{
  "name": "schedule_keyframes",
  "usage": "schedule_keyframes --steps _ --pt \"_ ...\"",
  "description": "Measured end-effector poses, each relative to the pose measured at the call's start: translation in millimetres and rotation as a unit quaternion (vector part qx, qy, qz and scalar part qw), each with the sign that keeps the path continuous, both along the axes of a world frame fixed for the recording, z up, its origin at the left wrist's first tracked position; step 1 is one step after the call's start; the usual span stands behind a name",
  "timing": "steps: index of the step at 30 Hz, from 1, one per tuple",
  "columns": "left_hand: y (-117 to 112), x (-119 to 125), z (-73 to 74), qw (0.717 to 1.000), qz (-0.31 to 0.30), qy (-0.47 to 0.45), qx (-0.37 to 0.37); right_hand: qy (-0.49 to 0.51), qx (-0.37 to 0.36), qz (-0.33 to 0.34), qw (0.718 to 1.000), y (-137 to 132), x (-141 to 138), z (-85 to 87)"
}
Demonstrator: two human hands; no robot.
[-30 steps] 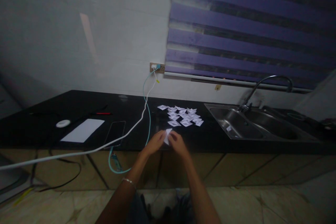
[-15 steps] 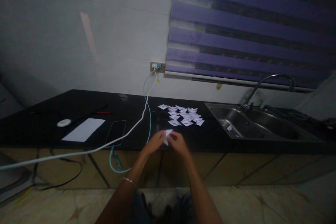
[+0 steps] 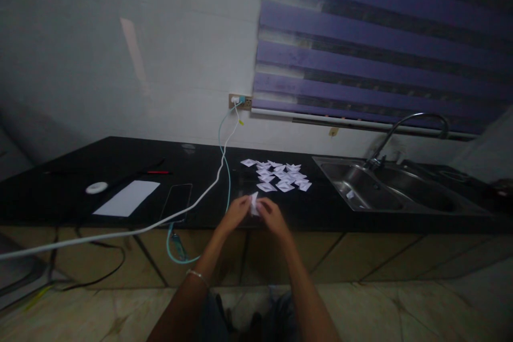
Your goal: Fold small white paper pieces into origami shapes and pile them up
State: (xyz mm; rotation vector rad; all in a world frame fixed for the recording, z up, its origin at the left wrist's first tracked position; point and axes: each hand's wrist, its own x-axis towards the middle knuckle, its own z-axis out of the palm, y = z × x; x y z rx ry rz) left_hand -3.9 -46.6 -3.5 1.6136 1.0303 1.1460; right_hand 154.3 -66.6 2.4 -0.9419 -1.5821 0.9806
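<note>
A small piece of folded white paper (image 3: 254, 204) is pinched between my two hands near the front edge of the counter. My left hand (image 3: 237, 211) grips its left side, and my right hand (image 3: 271, 215) has the right side. The fingertips cover part of the paper, so its full shape is hidden. Just beyond my hands lies a group of several folded white paper boats (image 3: 281, 175), set close together in rough rows on the black countertop (image 3: 216, 208).
To the left lie a stack of white paper (image 3: 129, 199), a round white object (image 3: 96, 187), a red-and-black pen-like item (image 3: 157, 172) and a phone (image 3: 177, 200). A white cable (image 3: 204, 196) crosses the counter from the wall outlet (image 3: 239, 101). At right is a steel sink (image 3: 344, 184) with a faucet (image 3: 387, 141).
The folded paper has been turned in my fingers and now points more upright. My hands have risen slightly and stay close together. Things on the counter have not moved.
</note>
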Motion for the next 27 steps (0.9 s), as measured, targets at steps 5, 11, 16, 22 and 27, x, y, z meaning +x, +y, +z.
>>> schedule_keyframes --steps 5,11,16,22,27 --pt "-4 -4 4.4 0.999 0.001 -0.017 -0.044 0.04 -0.003 -0.046 0.998 1 -4 -4.1" --pt "-3 -4 4.2 1.0 -0.011 -0.007 -0.007 0.078 -0.048 -0.053 0.994 7 -4 -10.6" --pt "1 -7 0.6 1.0 -0.018 0.013 -0.003 0.079 -0.046 -0.038 0.995 9 0 -12.5" --pt "0 -7 -0.3 1.0 -0.025 0.005 0.001 0.069 -0.043 -0.031 0.996 11 -2 -13.8" --pt "-3 -5 4.7 1.0 -0.019 0.002 0.004 0.102 -0.034 -0.058 0.992 12 -2 -14.5"
